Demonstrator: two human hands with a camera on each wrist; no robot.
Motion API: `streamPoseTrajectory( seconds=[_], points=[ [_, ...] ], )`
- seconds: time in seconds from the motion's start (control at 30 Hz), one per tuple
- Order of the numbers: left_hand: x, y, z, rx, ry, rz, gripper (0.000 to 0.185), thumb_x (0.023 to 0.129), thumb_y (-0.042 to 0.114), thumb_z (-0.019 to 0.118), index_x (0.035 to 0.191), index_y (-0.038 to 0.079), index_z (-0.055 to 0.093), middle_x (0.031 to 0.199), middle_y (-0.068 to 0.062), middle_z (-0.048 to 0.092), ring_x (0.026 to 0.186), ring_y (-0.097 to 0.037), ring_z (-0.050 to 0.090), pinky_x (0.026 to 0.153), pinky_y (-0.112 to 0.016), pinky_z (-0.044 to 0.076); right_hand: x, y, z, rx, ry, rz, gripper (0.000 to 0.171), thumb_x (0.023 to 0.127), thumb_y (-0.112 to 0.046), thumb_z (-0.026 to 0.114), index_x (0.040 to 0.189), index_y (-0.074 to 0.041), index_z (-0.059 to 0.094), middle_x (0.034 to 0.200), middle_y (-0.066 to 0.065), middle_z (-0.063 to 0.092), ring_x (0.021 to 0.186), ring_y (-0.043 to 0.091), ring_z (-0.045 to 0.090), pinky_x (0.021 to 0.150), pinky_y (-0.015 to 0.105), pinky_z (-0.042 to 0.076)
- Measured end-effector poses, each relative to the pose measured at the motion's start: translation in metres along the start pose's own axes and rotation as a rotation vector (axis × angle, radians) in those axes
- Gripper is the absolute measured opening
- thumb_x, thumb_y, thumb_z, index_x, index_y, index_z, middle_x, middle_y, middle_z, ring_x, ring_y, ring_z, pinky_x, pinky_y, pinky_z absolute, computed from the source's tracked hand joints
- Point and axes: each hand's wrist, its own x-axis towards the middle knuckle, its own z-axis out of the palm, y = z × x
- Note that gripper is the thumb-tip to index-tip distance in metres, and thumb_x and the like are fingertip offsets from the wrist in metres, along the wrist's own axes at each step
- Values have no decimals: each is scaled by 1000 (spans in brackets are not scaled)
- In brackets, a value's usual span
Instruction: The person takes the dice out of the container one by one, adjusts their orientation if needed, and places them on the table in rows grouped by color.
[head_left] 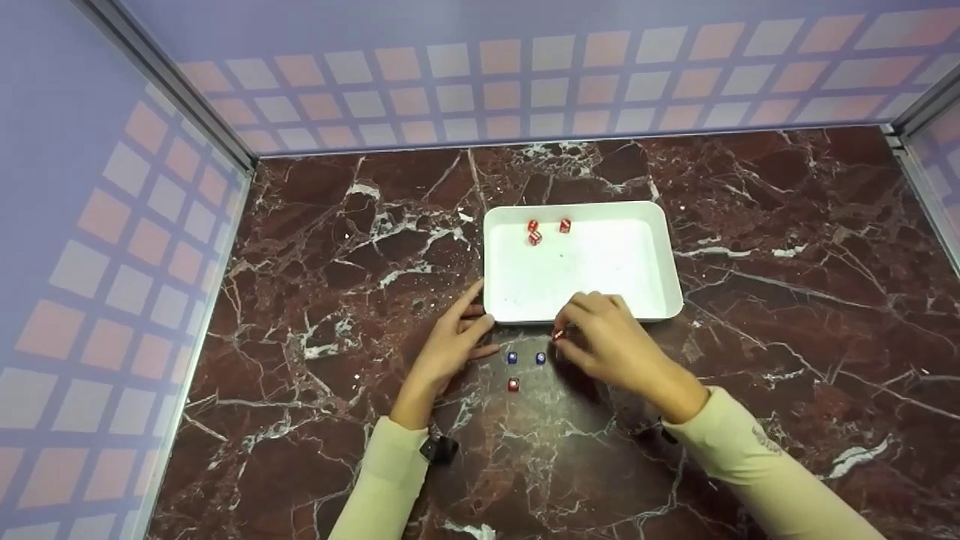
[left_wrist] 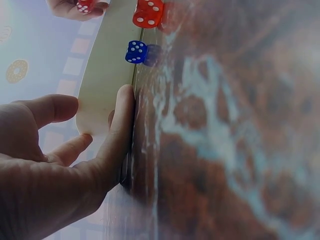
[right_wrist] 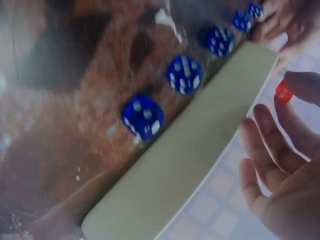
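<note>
My right hand [head_left: 611, 337] pinches a red die [head_left: 557, 334] between thumb and index finger, just over the front edge of the white tray [head_left: 671, 262]. In the right wrist view that die [right_wrist: 284, 91] shows at the fingertips, beside the tray wall. My left hand [head_left: 450, 341] rests at the tray's front left corner, fingers fairly straight, with the thumb touching the rim. Three red dice [head_left: 565, 226] lie inside the tray near its back wall. On the tabletop before the tray are two blue dice [head_left: 512, 358] and a red die [head_left: 513, 385].
The right wrist view shows several blue dice [right_wrist: 143, 117] lined up along the tray's front wall. The dark red marble tabletop [head_left: 337, 390] is bounded by checkered panels [head_left: 450, 75] at the back and both sides.
</note>
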Motion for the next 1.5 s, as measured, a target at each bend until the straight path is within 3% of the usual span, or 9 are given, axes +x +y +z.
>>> streamPoseTrajectory(
  seconds=[0.17, 0.37, 0.77, 1.23, 1.5],
  points=[
    [0, 1, 0, -2, -4, 1, 68, 106, 7, 61, 168, 17, 35, 135, -23, 42, 110, -27, 55, 92, -41, 69, -7, -9, 11, 10, 78, -82, 15, 90, -16, 83, 101, -11, 73, 105, 4, 67, 102, 26, 59, 94, 46, 53],
    [-1, 1, 0, -1, 3, -5, 68, 106, 7, 61, 168, 19, 35, 136, -23, 43, 112, -27, 55, 92, -40, 69, -12, -10, 30, -23, 2, -205, 16, 90, -16, 83, 100, -9, 72, 97, 3, 66, 90, 21, 60, 80, 38, 60],
    [-1, 1, -1, 23, 1, 5, 67, 106, 8, 60, 168, 18, 34, 135, -23, 44, 113, -27, 55, 92, -39, 69, -17, -4, 47, -94, -28, -218, 21, 84, -20, 88, 98, -13, 74, 130, 13, 65, 123, 32, 58, 103, 51, 53],
    [-1, 2, 0, 4, 4, 4, 67, 106, 7, 60, 167, 19, 35, 134, -22, 44, 110, -26, 55, 92, -40, 69, -19, -3, 47, -87, -53, -198, 21, 83, -25, 88, 93, -15, 72, 130, 11, 64, 125, 32, 53, 100, 51, 50],
    [-2, 2, -1, 26, -3, -8, 71, 107, 9, 59, 170, 26, 29, 140, -24, 42, 115, -29, 56, 94, -39, 69, -19, -5, 45, -79, -74, -167, 21, 83, -26, 88, 94, -18, 72, 130, 9, 63, 126, 32, 52, 105, 57, 47]
  ],
)
